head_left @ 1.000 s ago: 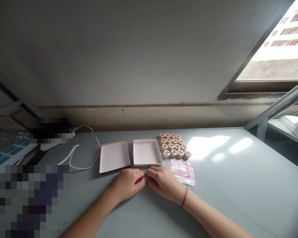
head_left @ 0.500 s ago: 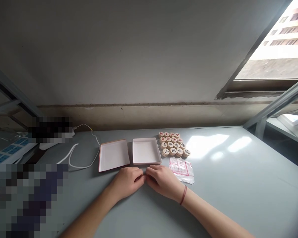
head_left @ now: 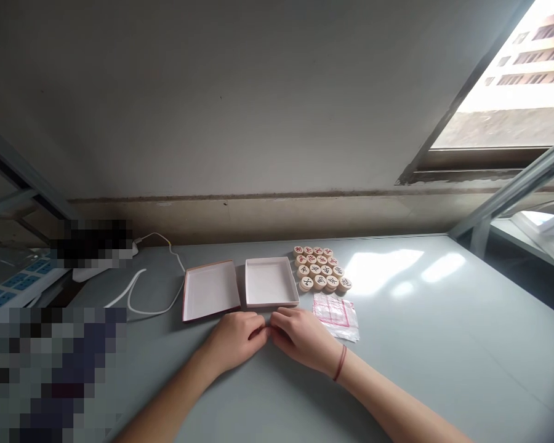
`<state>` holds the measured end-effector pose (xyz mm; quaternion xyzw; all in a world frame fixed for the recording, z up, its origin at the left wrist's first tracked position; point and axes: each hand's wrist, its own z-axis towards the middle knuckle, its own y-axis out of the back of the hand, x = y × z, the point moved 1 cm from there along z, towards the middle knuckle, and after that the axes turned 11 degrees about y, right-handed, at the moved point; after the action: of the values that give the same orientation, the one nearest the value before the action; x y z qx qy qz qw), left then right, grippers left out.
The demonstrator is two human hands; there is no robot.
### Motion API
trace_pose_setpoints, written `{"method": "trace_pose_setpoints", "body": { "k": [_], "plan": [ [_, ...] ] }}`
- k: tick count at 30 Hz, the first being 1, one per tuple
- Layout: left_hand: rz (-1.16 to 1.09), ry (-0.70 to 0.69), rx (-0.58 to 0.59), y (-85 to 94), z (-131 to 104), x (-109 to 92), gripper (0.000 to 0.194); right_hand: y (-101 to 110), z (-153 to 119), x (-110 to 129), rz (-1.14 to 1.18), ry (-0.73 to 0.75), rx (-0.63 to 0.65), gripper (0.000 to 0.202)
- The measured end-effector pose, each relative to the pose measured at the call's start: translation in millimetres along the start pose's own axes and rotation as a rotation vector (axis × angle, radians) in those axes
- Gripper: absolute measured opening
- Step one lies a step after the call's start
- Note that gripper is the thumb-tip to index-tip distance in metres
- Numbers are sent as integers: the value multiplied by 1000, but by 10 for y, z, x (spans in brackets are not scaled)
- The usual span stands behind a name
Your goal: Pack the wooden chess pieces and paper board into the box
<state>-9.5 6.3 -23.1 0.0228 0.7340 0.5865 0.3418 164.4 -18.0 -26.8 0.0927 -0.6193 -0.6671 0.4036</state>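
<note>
My left hand (head_left: 239, 338) rests on the grey table with its fingers curled in and closed. Against its fingertips lie those of my right hand (head_left: 301, 337), also curled, with a thin red string (head_left: 340, 363) round the wrist. I see nothing held in either hand. Just beyond my fingers is a shallow white box (head_left: 271, 282), open side up. Its matching box half (head_left: 211, 290), with a reddish edge, lies left of it. Round wooden Chinese chess pieces (head_left: 320, 281) with red and black characters stand stacked in rows to the right. A folded plastic sheet with red lines (head_left: 335, 315) lies before them.
A white cable (head_left: 150, 312) loops over the table (head_left: 425, 357) on the left, near a power strip (head_left: 21, 286) with blue sockets. Metal frame bars (head_left: 512, 194) rise at both sides. The wall (head_left: 240, 111) closes off the back, and sunlight patches fall on the right.
The view has shifted very slightly. My hands, the boxes and the chess pieces stay as they were.
</note>
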Motion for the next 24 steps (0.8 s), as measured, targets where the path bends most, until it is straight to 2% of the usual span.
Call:
{"method": "trace_pose_setpoints", "body": {
  "k": [4, 7, 9, 12, 15, 18, 21, 24],
  "plan": [
    [10, 3, -11, -9, 0, 20, 27, -10, 2, 7, -14, 0, 5, 15],
    [45, -59, -43, -19, -6, 32, 25, -4, 0, 8, -7, 9, 0, 15],
    [95, -164, -105, -21, -14, 16, 24, 54, -15, 2, 13, 27, 8, 14],
    [170, -282, -269, -14, -20, -44, 21, 272, -88, -30, 3, 16, -2, 11],
    [223, -240, -462, -6, -13, -91, 18, 567, -236, -94, -75, -114, 0, 4],
    [290, -147, -597, -22, 5, -83, 27, 752, -401, -170, -148, -331, 162, 8],
    [332, -57, -605, -52, 31, -36, 26, 761, -478, -223, -209, -546, 362, 14],
    [336, -12, -546, -65, 53, 0, 14, 676, -442, -245, -234, -615, 441, 12]
  ]
}}
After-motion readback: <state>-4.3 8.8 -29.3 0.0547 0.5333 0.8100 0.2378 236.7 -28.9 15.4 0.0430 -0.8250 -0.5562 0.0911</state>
